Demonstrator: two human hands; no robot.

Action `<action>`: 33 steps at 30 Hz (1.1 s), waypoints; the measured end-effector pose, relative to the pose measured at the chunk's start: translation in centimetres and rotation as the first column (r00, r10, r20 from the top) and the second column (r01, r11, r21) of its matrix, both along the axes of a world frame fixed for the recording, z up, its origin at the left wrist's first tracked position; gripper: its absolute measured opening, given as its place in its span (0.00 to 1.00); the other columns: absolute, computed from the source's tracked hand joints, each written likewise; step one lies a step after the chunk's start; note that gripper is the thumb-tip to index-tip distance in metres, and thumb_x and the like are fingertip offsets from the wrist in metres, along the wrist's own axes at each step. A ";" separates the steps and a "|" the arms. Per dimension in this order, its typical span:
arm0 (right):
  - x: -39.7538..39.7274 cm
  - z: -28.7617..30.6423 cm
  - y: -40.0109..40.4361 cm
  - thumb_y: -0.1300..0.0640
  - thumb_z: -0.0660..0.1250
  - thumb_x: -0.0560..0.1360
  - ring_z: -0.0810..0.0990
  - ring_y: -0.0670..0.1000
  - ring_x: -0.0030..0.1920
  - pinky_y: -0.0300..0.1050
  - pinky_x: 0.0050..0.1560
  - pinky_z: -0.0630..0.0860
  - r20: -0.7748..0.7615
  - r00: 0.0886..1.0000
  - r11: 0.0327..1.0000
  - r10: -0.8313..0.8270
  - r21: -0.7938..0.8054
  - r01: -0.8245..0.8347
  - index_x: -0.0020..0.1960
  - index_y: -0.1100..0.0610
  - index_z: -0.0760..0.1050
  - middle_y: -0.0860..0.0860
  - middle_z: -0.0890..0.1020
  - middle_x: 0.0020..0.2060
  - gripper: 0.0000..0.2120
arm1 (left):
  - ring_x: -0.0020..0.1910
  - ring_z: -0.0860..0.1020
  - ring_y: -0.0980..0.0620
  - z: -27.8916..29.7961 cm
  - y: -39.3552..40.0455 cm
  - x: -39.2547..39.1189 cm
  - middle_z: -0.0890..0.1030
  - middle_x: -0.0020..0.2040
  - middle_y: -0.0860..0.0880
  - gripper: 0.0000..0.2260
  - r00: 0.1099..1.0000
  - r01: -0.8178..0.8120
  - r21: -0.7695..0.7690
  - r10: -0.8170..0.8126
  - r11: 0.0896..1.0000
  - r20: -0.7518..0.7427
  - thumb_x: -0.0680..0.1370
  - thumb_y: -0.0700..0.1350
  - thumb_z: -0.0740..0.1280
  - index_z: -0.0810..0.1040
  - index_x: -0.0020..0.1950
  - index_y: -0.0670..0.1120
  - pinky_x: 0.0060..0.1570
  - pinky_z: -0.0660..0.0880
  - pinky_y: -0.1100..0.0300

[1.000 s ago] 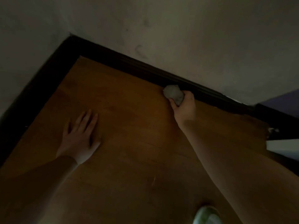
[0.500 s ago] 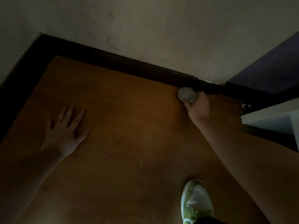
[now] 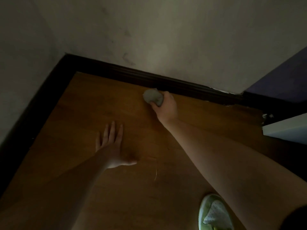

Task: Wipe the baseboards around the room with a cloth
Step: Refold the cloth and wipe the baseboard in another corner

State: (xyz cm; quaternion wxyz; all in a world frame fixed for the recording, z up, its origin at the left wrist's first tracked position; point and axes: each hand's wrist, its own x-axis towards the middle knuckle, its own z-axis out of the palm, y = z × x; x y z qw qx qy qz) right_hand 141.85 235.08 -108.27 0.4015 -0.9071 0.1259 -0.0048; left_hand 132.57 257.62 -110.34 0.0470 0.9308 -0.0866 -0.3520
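A dark baseboard (image 3: 182,85) runs along the foot of the pale far wall and turns down the left wall (image 3: 41,103) at the corner. My right hand (image 3: 166,108) grips a balled grey cloth (image 3: 152,97), which touches the lower edge of the far baseboard near its middle. My left hand (image 3: 113,146) lies flat on the wooden floor (image 3: 99,103) with its fingers spread and straight, well short of the baseboard.
The scene is dim. A purple wall section (image 3: 282,80) and a white panel edge (image 3: 285,130) stand at the right, with chipped white marks where the baseboard ends. My green and white shoe (image 3: 214,213) is at the bottom right. A thin strand (image 3: 155,173) lies on the floor.
My right hand has slid the cloth leftward along the far baseboard, away from the purple wall. My left hand has shifted closer to my right arm, still flat on the floor.
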 end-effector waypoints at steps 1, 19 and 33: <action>0.6 0.0 0.1 0.49 0.72 0.75 0.74 0.49 0.53 0.41 0.50 0.71 0.002 1.000 1.000 -0.014 0.001 0.014 0.60 0.57 0.73 0.53 0.76 0.56 0.18 | 0.72 0.20 0.46 0.0 0.1 0.0 0.15 0.69 0.49 0.67 1.000 -0.007 -0.004 0.007 1.000 -0.002 0.57 0.83 0.63 0.18 0.71 0.55 0.74 0.32 0.39; -3.2 1.4 -18.9 0.53 0.73 0.75 0.77 0.57 0.59 0.51 0.58 0.75 -0.073 0.936 0.920 -0.345 -0.224 0.322 0.62 0.58 0.72 0.56 0.77 0.59 0.19 | 0.78 0.32 0.42 2.5 -4.3 0.9 0.25 0.76 0.45 0.67 0.970 0.228 0.125 -0.237 0.966 0.057 0.63 0.66 0.77 0.26 0.76 0.48 0.76 0.47 0.37; -6.7 3.4 -23.0 0.42 0.67 0.73 0.78 0.61 0.60 0.53 0.59 0.76 -0.104 0.706 0.709 -0.700 -0.211 0.673 0.67 0.61 0.70 0.61 0.76 0.63 0.30 | 0.79 0.35 0.45 1.9 -3.6 0.8 0.28 0.78 0.48 0.58 0.926 0.362 0.091 -0.369 0.928 0.079 0.68 0.66 0.73 0.32 0.79 0.55 0.77 0.47 0.43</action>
